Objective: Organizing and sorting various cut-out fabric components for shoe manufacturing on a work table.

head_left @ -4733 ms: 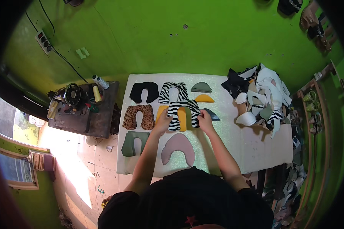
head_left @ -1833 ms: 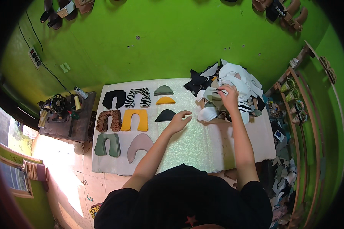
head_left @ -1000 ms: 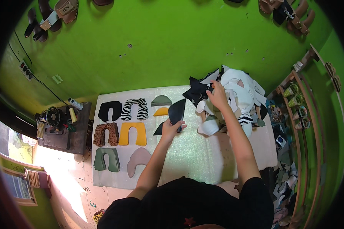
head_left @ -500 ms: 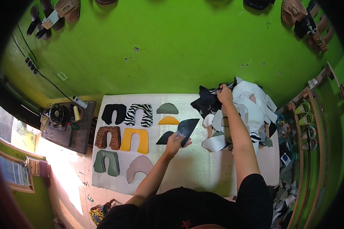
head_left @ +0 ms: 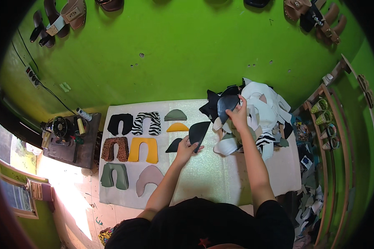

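My left hand is closed on black half-moon leather pieces, held above the middle of the table. My right hand grips another black leather piece with a rounded edge, at the front of the scrap pile. That heap mixes white, black, grey and zebra-striped cut pieces. Beside my left hand lies a black half-moon piece. Beyond it are a yellow half-moon stack and a green half-moon stack.
U-shaped stacks stand on the left of the white-covered table: black, zebra, leopard, yellow, green and pink. A sewing machine stands far left; a sandal rack is at right.
My right hand has come toward me from the back of the pile, now with a black leather piece in it. My left hand keeps its black pieces. The view has shifted slightly.
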{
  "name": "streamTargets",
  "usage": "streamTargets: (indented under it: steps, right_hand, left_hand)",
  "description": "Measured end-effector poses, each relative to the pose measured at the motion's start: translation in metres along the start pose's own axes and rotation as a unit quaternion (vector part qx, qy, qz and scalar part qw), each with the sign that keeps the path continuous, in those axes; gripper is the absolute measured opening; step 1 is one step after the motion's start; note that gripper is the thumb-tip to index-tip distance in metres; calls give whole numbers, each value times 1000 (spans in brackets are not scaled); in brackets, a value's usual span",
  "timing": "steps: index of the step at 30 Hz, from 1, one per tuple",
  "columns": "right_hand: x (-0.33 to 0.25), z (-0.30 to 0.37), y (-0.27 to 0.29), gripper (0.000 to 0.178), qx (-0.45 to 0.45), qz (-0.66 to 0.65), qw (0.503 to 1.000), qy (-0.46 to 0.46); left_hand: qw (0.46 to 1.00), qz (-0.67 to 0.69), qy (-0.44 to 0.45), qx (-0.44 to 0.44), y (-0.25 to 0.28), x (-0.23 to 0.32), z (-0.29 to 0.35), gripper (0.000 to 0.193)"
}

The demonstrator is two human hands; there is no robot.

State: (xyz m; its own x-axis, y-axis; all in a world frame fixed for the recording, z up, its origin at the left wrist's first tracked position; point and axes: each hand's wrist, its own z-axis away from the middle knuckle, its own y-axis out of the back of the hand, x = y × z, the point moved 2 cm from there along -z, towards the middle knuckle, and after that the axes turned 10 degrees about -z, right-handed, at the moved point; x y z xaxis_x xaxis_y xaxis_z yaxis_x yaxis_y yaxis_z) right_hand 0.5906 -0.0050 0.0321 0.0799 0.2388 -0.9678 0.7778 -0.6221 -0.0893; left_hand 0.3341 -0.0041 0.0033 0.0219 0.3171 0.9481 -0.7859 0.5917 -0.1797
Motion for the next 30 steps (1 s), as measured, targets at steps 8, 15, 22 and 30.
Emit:
streamTargets:
  steps: [8,15,22,30]
  right_hand:
    - [-58,97,-32,90,6,-54,986,-155]
    - [-45,134,-37,52,23,-165,977,-135]
    - [-34,168,-50,39,15,-128,987,-100]
    - [-30,189,-64,42,30,-77,995,-51]
  left_hand:
    - [991,-80,-99,27,-14,16,32,45]
    - [996,-29,-86,-22,-6,8,47,29]
    - [995,61,-54,-65,0,9,68,32]
    - [995,37,-43,-87,13,11,91,26]
